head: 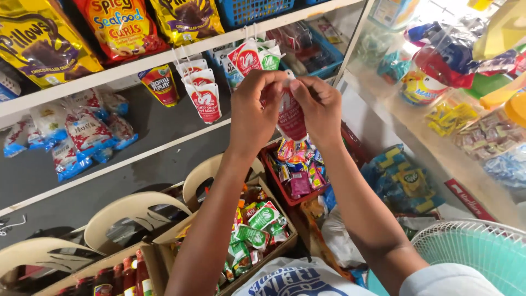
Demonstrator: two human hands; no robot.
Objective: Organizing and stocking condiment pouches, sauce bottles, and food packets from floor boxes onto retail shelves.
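Both hands are raised in front of the shelf, and between them hangs a red sauce sachet [291, 118]. The left hand [253, 109] has its fingers pinched together on the sachet's upper left corner, and the right hand [320, 107] has its fingers pinched on the top edge just beside them, so the packet dangles straight below the fingertips. It looks light and soft, a thin plastic pouch with liquid inside that would bulge and sag if squeezed in the middle; the flat sealed strip at the top, where the fingers already are, seems the safest place to take it, since the film is likely slick and the body could burst under hard pressure. Just behind the fingers, four or so like sachets [204, 93] hang from the shelf edge [164, 57], red and white ones to the left and one green-topped beside them; the exact count is hard to tell where they overlap. Well below the hands a cardboard box [285, 241] holds many green and red sachets, too jumbled to count, and a red basket [274, 175] below the right hand holds mixed small packets. Above the fingers, three large snack bags [123, 24] sit on the top shelf. Three pale chair backs [131, 211] stand lower left, and one fan [476, 252] lower right.
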